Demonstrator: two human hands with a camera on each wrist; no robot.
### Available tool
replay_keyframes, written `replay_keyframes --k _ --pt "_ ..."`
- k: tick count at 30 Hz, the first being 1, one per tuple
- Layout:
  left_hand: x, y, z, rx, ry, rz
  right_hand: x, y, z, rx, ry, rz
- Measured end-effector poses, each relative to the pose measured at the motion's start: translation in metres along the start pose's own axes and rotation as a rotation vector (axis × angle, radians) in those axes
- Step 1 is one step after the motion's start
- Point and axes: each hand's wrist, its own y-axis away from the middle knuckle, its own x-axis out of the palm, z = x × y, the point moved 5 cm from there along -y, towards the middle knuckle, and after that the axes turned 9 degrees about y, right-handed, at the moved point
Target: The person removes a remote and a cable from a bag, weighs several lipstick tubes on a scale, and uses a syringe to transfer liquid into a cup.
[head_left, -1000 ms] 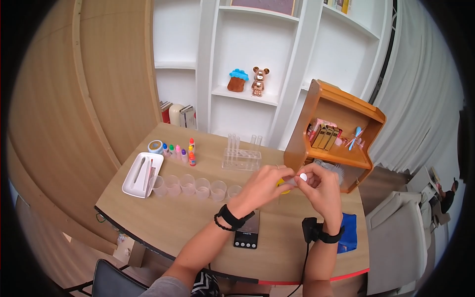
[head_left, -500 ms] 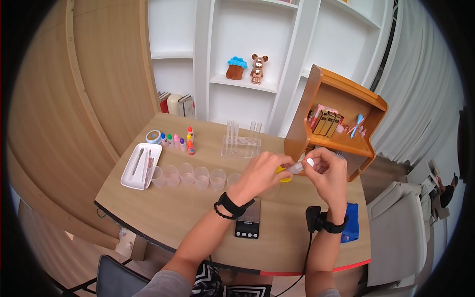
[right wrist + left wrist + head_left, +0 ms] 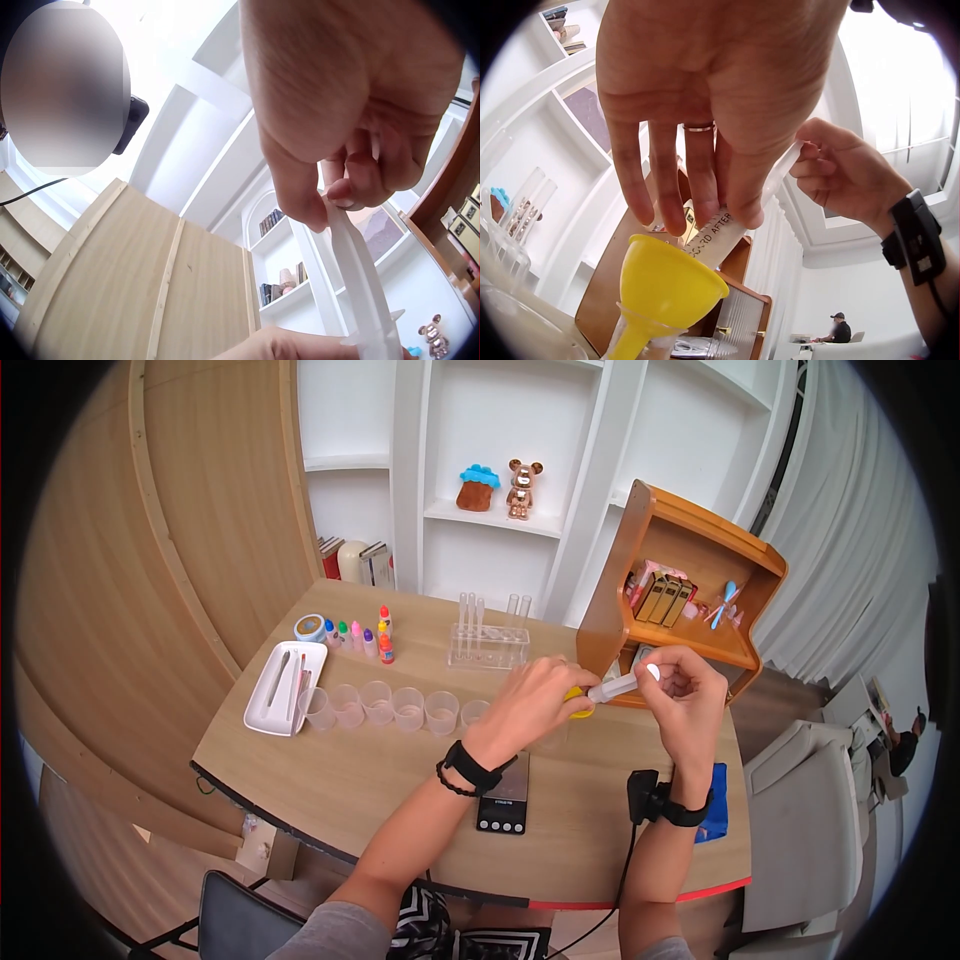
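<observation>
A white syringe runs between the two hands. My left hand (image 3: 530, 705) pinches its printed barrel (image 3: 718, 236) between thumb and fingers, close above a yellow funnel (image 3: 667, 289). The funnel's spout goes down into a clear container (image 3: 660, 341), seen only in part. My right hand (image 3: 690, 695) pinches the far end of the long plunger (image 3: 360, 270), which stands well out of the barrel. In the head view the plunger slants up to the right, and the left hand covers most of the barrel.
Several clear cups (image 3: 408, 710) stand in a row left of the hands. A test tube rack (image 3: 490, 650) is behind, small dropper bottles (image 3: 356, 636) and a white tray (image 3: 256, 700) farther left. A black scale (image 3: 503, 810) lies in front, a wooden shelf (image 3: 600, 580) back right.
My right hand has drawn away from the left, up and to the right, and more of the plunger shows between them. The left hand has stayed near the funnel.
</observation>
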Motion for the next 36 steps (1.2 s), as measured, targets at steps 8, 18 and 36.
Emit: replay_keyframes --k 8,18,36 --pt "0.0 -0.001 -0.003 0.019 -0.021 0.007 -0.01 0.003 0.007 0.006 -0.082 -0.089" --pt "0.001 0.0 -0.003 0.049 -0.012 -0.007 -0.018 0.005 0.011 -0.01 -0.115 -0.147" --pt "-0.004 -0.001 -0.028 0.133 -0.122 -0.168 0.012 0.007 -0.001 0.391 -0.475 0.487"
